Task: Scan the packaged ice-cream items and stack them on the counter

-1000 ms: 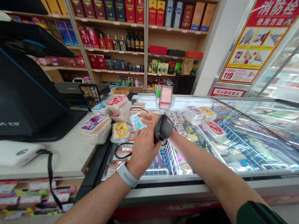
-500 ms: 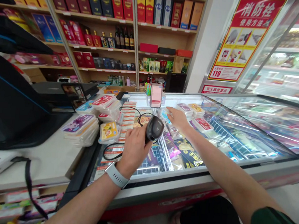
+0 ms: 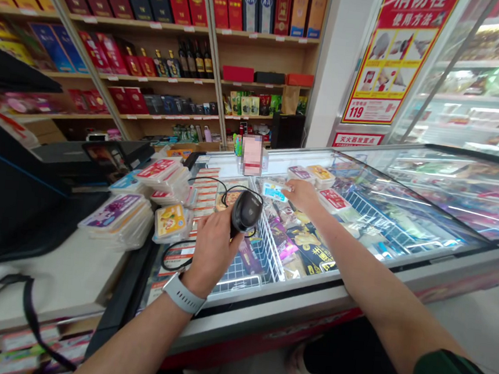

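My left hand (image 3: 213,248), a watch on its wrist, is closed around a black corded barcode scanner (image 3: 247,211) whose head tilts up over the freezer glass. Farther forward, my right hand (image 3: 303,196) pinches the right edge of a blue-labelled plastic pack (image 3: 274,191). That pack lies low over the freezer top, right of the scanner. Beyond my right hand are a purple-labelled pack (image 3: 298,174) and a yellow-labelled pack (image 3: 320,174). A red-labelled pack (image 3: 334,200) rests just right of my fingers.
Stacked packs with purple labels (image 3: 114,213) and red labels (image 3: 161,172) stand at the left, beside a yellow-labelled pack (image 3: 170,222). A black checkout machine (image 3: 9,189) fills the far left. The chest freezer (image 3: 301,290) holds wire baskets (image 3: 266,246). A pink card stand (image 3: 252,154) rises behind.
The view has shifted slightly to the right. The blue-labelled pack now shows more of its top beside my right fingers. My left hand still holds the scanner.
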The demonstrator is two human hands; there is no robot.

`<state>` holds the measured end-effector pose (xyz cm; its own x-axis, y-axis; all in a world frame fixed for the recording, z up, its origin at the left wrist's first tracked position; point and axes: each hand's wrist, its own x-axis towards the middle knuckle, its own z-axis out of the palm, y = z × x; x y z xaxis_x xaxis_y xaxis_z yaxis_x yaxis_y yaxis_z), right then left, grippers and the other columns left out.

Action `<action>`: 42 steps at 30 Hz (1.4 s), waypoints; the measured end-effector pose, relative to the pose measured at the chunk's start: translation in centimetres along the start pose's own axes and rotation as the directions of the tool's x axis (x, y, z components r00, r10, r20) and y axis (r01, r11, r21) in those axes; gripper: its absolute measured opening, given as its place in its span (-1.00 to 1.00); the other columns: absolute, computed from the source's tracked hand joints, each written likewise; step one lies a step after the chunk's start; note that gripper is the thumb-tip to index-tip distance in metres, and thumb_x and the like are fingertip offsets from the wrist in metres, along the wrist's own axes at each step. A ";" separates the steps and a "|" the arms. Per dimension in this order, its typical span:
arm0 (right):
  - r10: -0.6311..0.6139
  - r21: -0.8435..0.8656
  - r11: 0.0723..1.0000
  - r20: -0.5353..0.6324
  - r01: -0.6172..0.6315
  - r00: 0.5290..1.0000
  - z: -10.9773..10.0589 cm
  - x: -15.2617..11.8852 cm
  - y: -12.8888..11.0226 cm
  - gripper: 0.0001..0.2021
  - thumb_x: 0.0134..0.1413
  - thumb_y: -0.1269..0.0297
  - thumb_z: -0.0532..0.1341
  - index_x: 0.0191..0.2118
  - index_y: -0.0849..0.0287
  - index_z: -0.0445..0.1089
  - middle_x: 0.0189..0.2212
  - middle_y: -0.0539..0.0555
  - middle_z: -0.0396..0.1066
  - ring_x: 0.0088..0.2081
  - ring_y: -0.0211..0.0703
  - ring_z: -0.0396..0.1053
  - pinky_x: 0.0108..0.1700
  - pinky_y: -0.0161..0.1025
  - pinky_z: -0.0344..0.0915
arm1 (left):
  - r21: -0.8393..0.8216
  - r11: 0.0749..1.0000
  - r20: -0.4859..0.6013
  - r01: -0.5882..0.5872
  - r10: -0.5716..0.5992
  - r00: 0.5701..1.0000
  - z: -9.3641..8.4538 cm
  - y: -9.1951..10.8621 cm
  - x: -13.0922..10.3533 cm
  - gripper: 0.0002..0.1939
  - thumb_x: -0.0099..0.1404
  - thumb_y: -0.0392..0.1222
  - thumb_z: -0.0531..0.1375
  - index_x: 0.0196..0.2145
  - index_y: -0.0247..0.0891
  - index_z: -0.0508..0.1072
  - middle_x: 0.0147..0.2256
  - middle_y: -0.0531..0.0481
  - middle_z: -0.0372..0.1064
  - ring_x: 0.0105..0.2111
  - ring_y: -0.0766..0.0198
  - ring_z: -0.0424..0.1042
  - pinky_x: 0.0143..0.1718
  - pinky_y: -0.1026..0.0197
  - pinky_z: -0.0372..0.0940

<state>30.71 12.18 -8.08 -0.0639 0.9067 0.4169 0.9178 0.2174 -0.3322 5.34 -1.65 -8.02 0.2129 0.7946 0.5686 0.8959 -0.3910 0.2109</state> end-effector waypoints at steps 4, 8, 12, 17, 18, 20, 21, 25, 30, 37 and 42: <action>0.019 0.191 0.981 -0.013 -0.016 1.000 -0.1 -0.1 -0.3 -0.77 0.05 0.33 0.16 -0.21 0.23 0.53 -0.20 0.21 0.53 -0.06 0.08 0.43 0.05 -0.05 0.27 | 0.006 1.000 -0.011 0.001 -0.001 1.000 0.0 -0.1 0.1 -0.45 0.20 -0.22 0.19 0.14 -0.32 0.22 -0.10 -0.18 0.43 -0.08 -0.01 0.39 -0.05 0.00 0.17; 0.058 0.364 0.930 -0.001 -0.054 0.998 0.6 0.1 -0.2 -0.74 0.12 0.28 0.12 -0.16 0.23 0.49 -0.36 0.12 0.54 -0.32 -0.09 0.50 -0.17 -0.17 0.41 | 0.008 1.000 -0.012 0.008 -0.008 1.000 0.0 -0.1 0.2 -0.47 0.20 -0.21 0.18 0.13 -0.32 0.23 -0.11 -0.19 0.43 -0.08 -0.01 0.39 -0.06 0.00 0.18; 0.082 0.561 0.824 0.021 -0.080 0.996 1.8 0.4 -0.3 -0.69 0.18 0.14 0.10 -0.11 0.22 0.42 -0.41 0.04 0.52 -0.42 -0.21 0.49 -0.35 -0.27 0.47 | 0.003 1.000 -0.009 0.009 -0.009 1.000 0.1 -0.1 0.1 -0.48 0.21 -0.20 0.18 0.13 -0.30 0.23 -0.11 -0.19 0.43 -0.07 -0.02 0.39 -0.06 0.00 0.18; 0.092 0.841 0.528 0.081 -0.117 0.992 2.2 0.4 -0.9 -0.66 -0.03 0.03 0.29 -0.22 0.19 0.44 -0.46 0.01 0.48 -0.41 -0.22 0.47 -0.31 -0.24 0.50 | 0.011 1.000 -0.008 0.002 -0.002 1.000 0.0 -0.1 0.0 -0.46 0.22 -0.19 0.18 0.14 -0.31 0.22 -0.13 -0.19 0.44 -0.09 -0.01 0.39 -0.06 0.00 0.18; 0.089 0.852 0.510 0.087 -0.120 0.992 2.2 0.3 -1.0 -0.66 -0.04 0.04 0.30 -0.22 0.19 0.44 -0.46 0.01 0.48 -0.41 -0.23 0.47 -0.30 -0.23 0.50 | 0.009 1.000 -0.008 0.002 -0.002 1.000 0.1 -0.1 0.0 -0.47 0.22 -0.19 0.18 0.14 -0.31 0.22 -0.14 -0.18 0.44 -0.09 -0.01 0.39 -0.06 0.00 0.18; 0.088 0.859 0.497 0.092 -0.124 0.992 2.0 0.2 -1.2 -0.66 -0.05 0.05 0.30 -0.21 0.19 0.45 -0.45 0.01 0.48 -0.41 -0.23 0.46 -0.29 -0.23 0.51 | 0.004 1.000 -0.011 0.000 0.000 1.000 0.1 -0.1 0.0 -0.47 0.23 -0.19 0.18 0.13 -0.32 0.22 -0.13 -0.18 0.44 -0.09 -0.01 0.39 -0.06 0.00 0.18; 0.090 0.860 0.494 0.094 -0.126 0.992 2.0 0.2 -1.3 -0.66 -0.04 0.05 0.29 -0.21 0.19 0.45 -0.45 0.01 0.49 -0.41 -0.24 0.46 -0.28 -0.22 0.51 | 0.004 1.000 -0.013 -0.002 0.002 1.000 0.1 -0.2 0.0 -0.47 0.22 -0.19 0.18 0.13 -0.33 0.22 -0.12 -0.19 0.43 -0.08 -0.01 0.39 -0.05 0.00 0.18; 0.087 0.866 0.483 0.096 -0.126 0.992 1.9 0.1 -1.4 -0.67 -0.04 0.06 0.30 -0.21 0.18 0.45 -0.45 0.00 0.48 -0.41 -0.24 0.46 -0.28 -0.23 0.51 | 0.010 1.000 -0.018 -0.006 0.006 1.000 0.2 -0.2 0.1 -0.45 0.21 -0.20 0.19 0.14 -0.34 0.22 -0.11 -0.19 0.44 -0.08 -0.01 0.39 -0.06 0.01 0.18; 0.069 0.887 0.450 0.086 -0.108 0.994 2.1 0.0 -1.4 -0.71 -0.04 0.12 0.30 -0.22 0.18 0.45 -0.45 -0.01 0.48 -0.42 -0.26 0.45 -0.31 -0.26 0.50 | 0.013 1.000 -0.013 -0.004 0.004 1.000 0.2 -0.2 0.1 -0.47 0.22 -0.19 0.18 0.13 -0.34 0.23 -0.14 -0.19 0.44 -0.10 0.00 0.39 -0.06 0.01 0.18; 0.052 0.907 0.407 0.094 -0.107 0.994 2.1 -0.1 -1.8 -0.66 -0.08 0.05 0.34 -0.23 0.18 0.46 -0.45 0.00 0.49 -0.45 -0.27 0.44 -0.34 -0.28 0.48 | 0.022 1.000 -0.006 -0.010 0.011 1.000 0.1 -0.2 0.1 -0.45 0.22 -0.21 0.18 0.14 -0.36 0.20 -0.09 -0.20 0.42 -0.07 -0.02 0.37 -0.06 0.02 0.17; 0.043 0.910 0.399 0.099 -0.108 0.994 1.8 -0.3 -2.0 -0.60 -0.13 -0.01 0.36 -0.22 0.18 0.47 -0.44 0.01 0.50 -0.43 -0.26 0.44 -0.33 -0.28 0.48 | 0.029 0.999 -0.004 -0.016 0.017 1.000 0.0 -0.1 0.1 -0.44 0.22 -0.21 0.19 0.15 -0.36 0.19 -0.09 -0.20 0.41 -0.06 -0.01 0.37 -0.05 0.02 0.16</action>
<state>28.13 12.11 -9.10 -0.0630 0.9467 0.3160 0.0165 0.3176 -0.9481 5.26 -1.50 -8.01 0.2261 0.7860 0.5753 0.9031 -0.3906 0.1787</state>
